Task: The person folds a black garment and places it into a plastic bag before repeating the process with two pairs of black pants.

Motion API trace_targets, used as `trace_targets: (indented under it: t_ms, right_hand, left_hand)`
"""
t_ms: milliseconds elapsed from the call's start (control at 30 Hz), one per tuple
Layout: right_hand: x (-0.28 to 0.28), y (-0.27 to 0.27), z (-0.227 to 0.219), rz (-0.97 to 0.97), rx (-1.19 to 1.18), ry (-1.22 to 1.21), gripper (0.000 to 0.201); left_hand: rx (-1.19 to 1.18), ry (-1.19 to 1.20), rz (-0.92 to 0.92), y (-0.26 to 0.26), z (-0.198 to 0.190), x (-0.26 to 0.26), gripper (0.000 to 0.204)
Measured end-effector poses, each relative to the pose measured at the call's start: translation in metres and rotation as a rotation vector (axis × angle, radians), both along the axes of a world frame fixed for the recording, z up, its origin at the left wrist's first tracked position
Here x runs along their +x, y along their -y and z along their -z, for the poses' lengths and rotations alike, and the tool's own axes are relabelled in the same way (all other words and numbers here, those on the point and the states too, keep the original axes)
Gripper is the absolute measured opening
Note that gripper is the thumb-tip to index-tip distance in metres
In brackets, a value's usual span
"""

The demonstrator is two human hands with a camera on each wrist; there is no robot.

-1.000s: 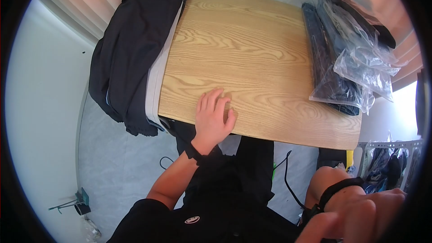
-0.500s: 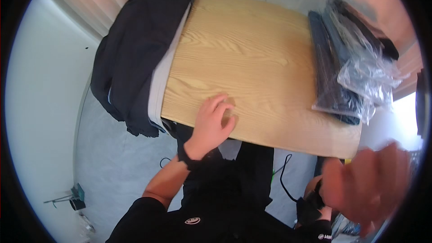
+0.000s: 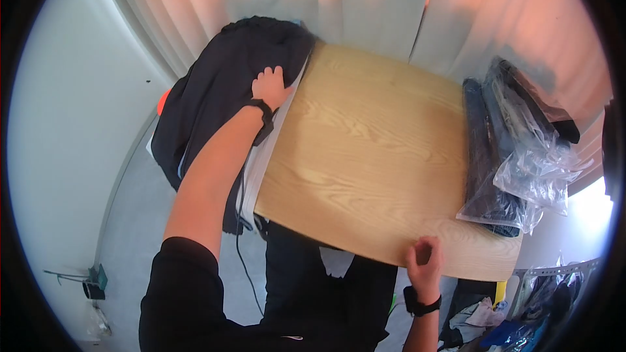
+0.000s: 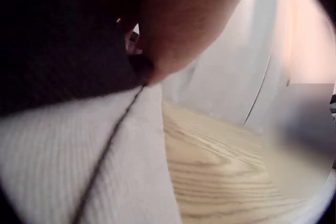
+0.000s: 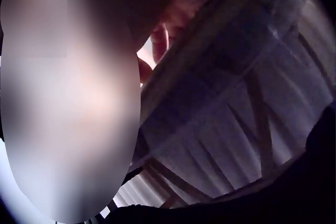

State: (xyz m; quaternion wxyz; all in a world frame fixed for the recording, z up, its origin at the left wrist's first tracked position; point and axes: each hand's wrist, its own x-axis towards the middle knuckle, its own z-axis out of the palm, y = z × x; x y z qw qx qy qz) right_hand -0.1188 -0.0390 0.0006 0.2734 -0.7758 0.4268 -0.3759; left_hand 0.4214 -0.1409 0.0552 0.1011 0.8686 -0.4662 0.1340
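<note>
At the table's left side, a dark garment [image 3: 218, 88] is heaped and hangs over the edge, with a light grey ribbed cloth [image 4: 63, 150] showing beneath it. My left hand [image 3: 270, 88] reaches to the garment's right border, fingers bent over the fabric. In the left wrist view, the thumb meets the dark cloth's edge and the other fingers are mostly hidden. By the front edge of the wooden table [image 3: 372, 150], toward the right, my right hand [image 3: 427, 264] has loosely curled fingers around an empty gap.
Several dark folded garments in clear plastic bags [image 3: 515, 156] lie along the table's right side. Pale curtains [image 3: 365, 13] hang behind the table. A rack [image 3: 554, 287] with bagged items stands at the lower right. A thin cable [image 3: 242, 261] hangs near the left front corner.
My left hand has gone from the table's front edge up and left to the dark garment. The right hand has swung in from the lower right to the front edge. The head view has shifted.
</note>
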Motion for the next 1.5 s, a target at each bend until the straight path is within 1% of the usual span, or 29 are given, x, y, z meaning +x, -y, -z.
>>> trace_targets:
  t_ms: [67,100,200,233,300,400,467,533,567,600,667,733,767,800,833,867,933,967,1033,1067,1100,1133,1233,1300,1333,1367,1400,1467,1500]
  right_hand:
    - [0.001,-0.004,0.003,-0.011,-0.171,-0.067,0.024]
    - [0.004,-0.003,0.001,-0.022,-0.217,-0.066,0.023]
    - [0.011,-0.002,-0.001,-0.038,-0.320,-0.112,0.023]
    - [0.012,-0.002,-0.002,-0.031,-0.317,-0.098,0.022]
    - [0.009,-0.004,0.003,-0.002,-0.286,-0.068,0.020]
    - [0.007,-0.006,0.009,0.020,-0.249,-0.024,0.018]
    - [0.005,-0.007,0.010,0.030,-0.269,0.066,0.016]
    - [0.002,-0.008,0.018,0.047,-0.328,0.216,0.013]
    - [-0.008,-0.008,0.033,0.054,-0.354,0.337,0.011]
    - [-0.010,-0.013,0.029,0.082,-0.328,0.431,0.013]
    - [-0.010,-0.018,-0.001,0.083,-0.452,0.462,0.014]
    - [-0.010,-0.023,-0.030,0.129,-0.456,0.219,0.018]
    - [-0.011,-0.022,-0.043,0.151,-0.452,0.103,0.020]
    - [-0.009,-0.016,-0.054,0.102,-0.378,0.019,0.030]
    - [-0.003,-0.008,-0.066,0.087,-0.343,-0.084,0.036]
    - [0.000,0.001,-0.072,0.073,-0.297,-0.190,0.044]
    - [0.000,0.015,-0.080,0.062,-0.130,-0.374,0.049]
    - [-0.007,0.022,-0.075,0.058,-0.135,-0.396,0.051]
    - [-0.018,0.037,-0.065,0.101,-0.175,-0.424,0.054]
    - [-0.022,0.043,-0.062,0.146,-0.205,-0.438,0.056]
    - [-0.027,0.047,-0.059,0.185,-0.232,-0.452,0.058]
    - [-0.031,0.051,-0.057,0.162,-0.191,-0.450,0.060]
    - [-0.040,0.058,-0.063,0.064,-0.119,-0.504,0.067]
    - [-0.042,0.059,-0.073,0.037,-0.110,-0.540,0.063]
    - [-0.042,0.058,-0.073,0.043,-0.093,-0.564,0.061]
    - [-0.042,0.054,-0.073,0.005,-0.077,-0.554,0.059]
    - [-0.045,0.052,-0.071,-0.027,-0.070,-0.546,0.057]
    - [-0.064,0.054,-0.049,-0.101,-0.016,-0.410,0.049]
    - [-0.067,0.054,-0.050,-0.064,0.167,-0.326,0.044]
  left_hand:
    - [0.002,-0.030,0.025,0.011,-0.003,0.007,0.030]
    - [-0.062,0.033,0.014,0.013,0.001,0.007,0.017]
    - [-0.538,0.077,0.147,0.034,0.018,0.028,0.019]
    - [-0.585,-0.171,0.183,0.034,0.006,0.023,0.020]
    - [-0.660,-0.672,0.247,0.023,-0.042,-0.004,0.023]
    - [-0.825,-1.060,0.526,0.005,-0.081,-0.058,0.023]
    - [-0.737,-1.251,0.759,-0.006,-0.090,-0.097,0.020]
    - [-0.376,-1.195,1.016,-0.028,-0.092,-0.146,0.031]
    - [-0.266,-1.396,1.151,-0.032,-0.077,-0.175,0.033]
    - [-0.144,-1.612,1.281,-0.040,-0.060,-0.200,0.035]
    - [0.344,-1.811,1.411,-0.052,-0.025,-0.224,0.037]
    - [0.460,-1.496,1.282,-0.085,-0.032,-0.233,0.031]
    - [0.313,-1.389,1.203,-0.102,-0.033,-0.233,0.021]
    - [0.102,-1.212,1.215,-0.116,-0.029,-0.227,0.013]
    - [-0.002,-1.078,1.117,-0.132,-0.033,-0.218,0.011]
    - [-0.080,-1.029,1.014,-0.150,-0.037,-0.212,0.011]
    - [-0.209,-0.946,0.850,-0.192,-0.044,-0.200,0.010]
    - [-0.268,-1.027,0.765,-0.218,-0.032,-0.194,0.009]
    - [-0.225,-1.517,0.527,-0.275,-0.017,-0.190,0.017]
    - [-0.152,-1.687,0.402,-0.302,-0.007,-0.186,0.016]
    - [-0.065,-1.719,0.353,-0.327,0.014,-0.182,0.020]
    - [-0.054,-1.863,0.168,-0.345,0.035,-0.186,0.026]
    - [-0.409,-2.299,-0.208,-0.361,0.098,-0.214,0.034]
    - [-0.788,-2.553,-0.443,-0.366,0.145,-0.219,0.034]
    - [-0.908,-2.574,-0.625,-0.360,0.146,-0.219,0.030]
    - [-1.070,-2.596,-0.619,-0.354,0.142,-0.219,0.038]
    - [-1.133,-2.631,-0.569,-0.349,0.132,-0.218,0.044]
    - [-1.195,-2.480,-0.715,-0.342,0.109,-0.220,0.053]
    - [-1.187,-2.340,-0.786,-0.345,0.114,-0.216,0.057]
